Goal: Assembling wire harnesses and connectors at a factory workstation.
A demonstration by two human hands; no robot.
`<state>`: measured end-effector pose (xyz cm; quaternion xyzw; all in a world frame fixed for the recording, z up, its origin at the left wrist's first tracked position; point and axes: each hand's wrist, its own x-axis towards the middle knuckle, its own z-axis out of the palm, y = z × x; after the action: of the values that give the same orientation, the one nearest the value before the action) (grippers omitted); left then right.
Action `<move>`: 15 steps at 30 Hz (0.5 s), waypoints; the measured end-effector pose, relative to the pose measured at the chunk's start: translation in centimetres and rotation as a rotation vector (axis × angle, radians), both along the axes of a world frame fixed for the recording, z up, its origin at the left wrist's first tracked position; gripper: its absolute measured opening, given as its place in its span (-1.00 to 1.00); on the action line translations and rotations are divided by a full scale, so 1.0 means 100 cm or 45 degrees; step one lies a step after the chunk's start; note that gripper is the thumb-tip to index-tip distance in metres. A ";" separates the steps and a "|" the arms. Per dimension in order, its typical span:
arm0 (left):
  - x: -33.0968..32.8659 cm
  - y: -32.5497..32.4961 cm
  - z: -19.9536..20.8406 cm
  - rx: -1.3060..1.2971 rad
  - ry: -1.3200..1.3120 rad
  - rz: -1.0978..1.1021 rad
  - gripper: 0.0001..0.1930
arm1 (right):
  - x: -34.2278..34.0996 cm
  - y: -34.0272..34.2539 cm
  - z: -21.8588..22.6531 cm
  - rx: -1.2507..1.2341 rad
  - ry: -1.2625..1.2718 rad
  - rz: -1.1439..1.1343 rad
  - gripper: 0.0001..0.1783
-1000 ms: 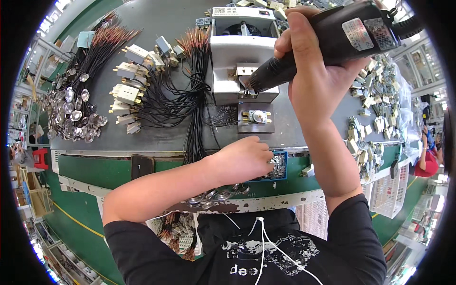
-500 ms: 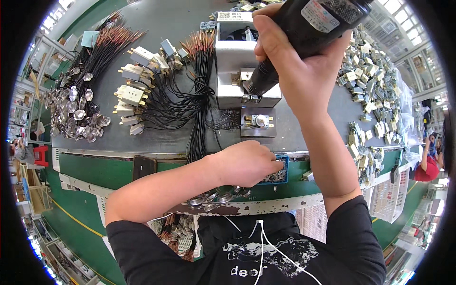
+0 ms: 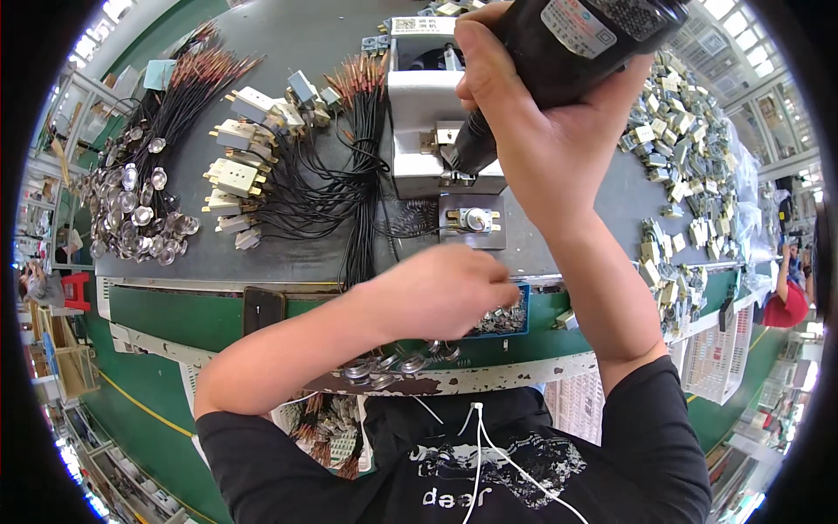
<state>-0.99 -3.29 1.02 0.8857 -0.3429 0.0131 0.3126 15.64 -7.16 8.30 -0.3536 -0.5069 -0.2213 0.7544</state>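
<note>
Grey worktop (image 3: 301, 262) under right hand (image 3: 559, 131) tight round black tool (image 3: 559, 70), left hand (image 3: 449, 293) by blue tray (image 3: 527, 311), grip unclear.

A smooth green floor (image 3: 161, 458), crossed by a thin yellow painted line (image 3: 144, 403), fills the lower left of the frame. At the far left stands a red plastic stool (image 3: 76, 291). A wide dark grey tabletop (image 3: 297, 265) spans the centre. Bright gridded window panes (image 3: 731, 28) glare at the upper right, above pale-framed cabinets (image 3: 758, 122) whose contents are too blurred to tell.
</note>
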 end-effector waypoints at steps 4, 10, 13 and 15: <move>0.007 0.040 0.027 -0.242 -0.041 0.557 -0.81 | -0.021 -0.013 0.000 0.018 -0.116 0.049 -0.19; 0.008 0.045 -0.006 0.027 -0.342 0.658 -0.88 | -0.047 -0.038 0.011 -0.369 0.277 0.039 -0.22; 0.009 0.034 -0.020 0.074 -0.359 0.656 -0.86 | -0.057 -0.051 0.014 -0.354 0.454 0.002 -0.24; 0.011 0.032 -0.026 0.102 -0.329 0.653 -0.84 | -0.058 -0.072 0.021 -0.641 0.371 -0.095 -0.24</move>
<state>0.13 -0.04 -1.54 0.9462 -0.1450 0.1908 0.2176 9.81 -14.36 10.37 -0.5761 -0.4187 -0.0630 0.6991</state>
